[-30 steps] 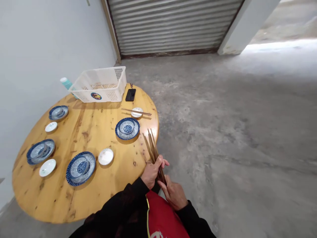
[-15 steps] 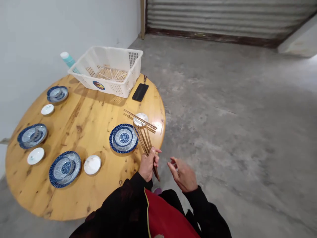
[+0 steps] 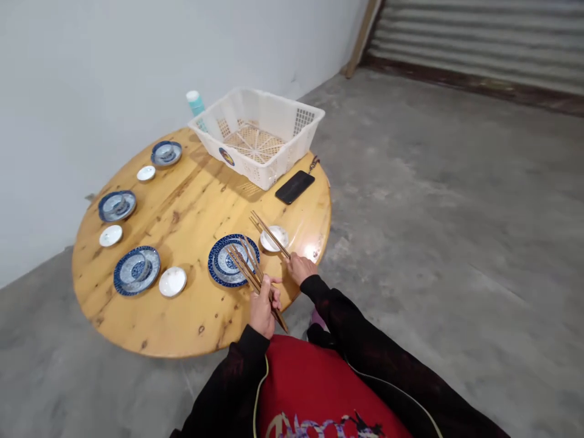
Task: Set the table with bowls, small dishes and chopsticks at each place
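Note:
My left hand (image 3: 265, 307) is closed around a bundle of brown chopsticks (image 3: 246, 267), whose upper ends fan out over a blue-and-white plate (image 3: 214, 274). At the table's right edge, my right hand (image 3: 301, 267) grips the near end of a pair of chopsticks (image 3: 270, 233); its fingertips are partly hidden. That pair lies across a small white dish (image 3: 279, 243). Another white dish (image 3: 172, 281) sits left of my left hand, beside a blue-rimmed plate (image 3: 119, 285) with a clear glass bowl (image 3: 139, 266) on it.
A white plastic basket (image 3: 255, 169) stands at the back of the round wooden table (image 3: 182, 328), with a turquoise bottle (image 3: 195, 104) behind it. A black phone (image 3: 295, 187) lies near the right edge. More plates (image 3: 103, 210) and white dishes (image 3: 111, 235) line the left side.
My right hand has moved from beside the table onto the chopsticks lying over the white dish and gripped them. My left hand still holds its bundle. The view has turned left.

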Demonstrator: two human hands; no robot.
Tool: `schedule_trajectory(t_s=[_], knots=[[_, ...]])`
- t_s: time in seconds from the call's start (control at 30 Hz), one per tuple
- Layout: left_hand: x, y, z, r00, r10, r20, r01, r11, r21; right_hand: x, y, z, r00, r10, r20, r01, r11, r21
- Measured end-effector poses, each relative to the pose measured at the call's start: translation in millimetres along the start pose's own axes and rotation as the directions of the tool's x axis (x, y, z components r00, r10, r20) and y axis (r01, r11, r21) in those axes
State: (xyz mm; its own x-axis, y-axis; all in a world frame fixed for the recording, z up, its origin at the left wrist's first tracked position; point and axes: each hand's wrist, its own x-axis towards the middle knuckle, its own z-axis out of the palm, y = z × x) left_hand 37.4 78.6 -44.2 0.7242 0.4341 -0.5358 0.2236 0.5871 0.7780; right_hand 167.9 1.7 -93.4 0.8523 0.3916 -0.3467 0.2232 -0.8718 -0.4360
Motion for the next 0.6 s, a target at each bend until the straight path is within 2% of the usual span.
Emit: schedule_trajectory(t_s=[0.1,0.17,0.27,0.33,0.43,0.5,0.6], knots=[[9,-7,32.8,0.99,0.065,-0.128,-0.075,0.995,-0.07,-10,27,-8,0.986,-0.156,0.056,0.154,0.987,0.045],[16,-9,56.7,0.979,0.1,-0.175,-0.118,0.988,-0.096,-25,54,-15,0.957,-0.284,0.051,0.277,0.954,0.113],[22,-11,95.2,0.972,0.15,-0.182,-0.171,0.98,-0.107,-48,100,-24,0.88,-0.46,-0.12,0.474,0.832,0.288],[24,-13,121.3,0.97,0.181,-0.162,-0.197,0.976,-0.09,-58,124,-30,0.836,-0.509,-0.206,0.549,0.78,0.3],[25,-17,155.1,0.966,0.238,-0.103,-0.24,0.971,-0.011,-59,143,-38,0.796,-0.528,-0.297,0.596,0.767,0.236],[27,-18,171.1,0.959,0.274,-0.078,-0.27,0.961,0.06,-53,148,-45,0.777,-0.53,-0.34,0.608,0.771,0.188],[32,-16,184.7,0.95,0.299,-0.096,-0.285,0.949,0.135,-41,148,-52,0.747,-0.554,-0.367,0.635,0.759,0.146]])
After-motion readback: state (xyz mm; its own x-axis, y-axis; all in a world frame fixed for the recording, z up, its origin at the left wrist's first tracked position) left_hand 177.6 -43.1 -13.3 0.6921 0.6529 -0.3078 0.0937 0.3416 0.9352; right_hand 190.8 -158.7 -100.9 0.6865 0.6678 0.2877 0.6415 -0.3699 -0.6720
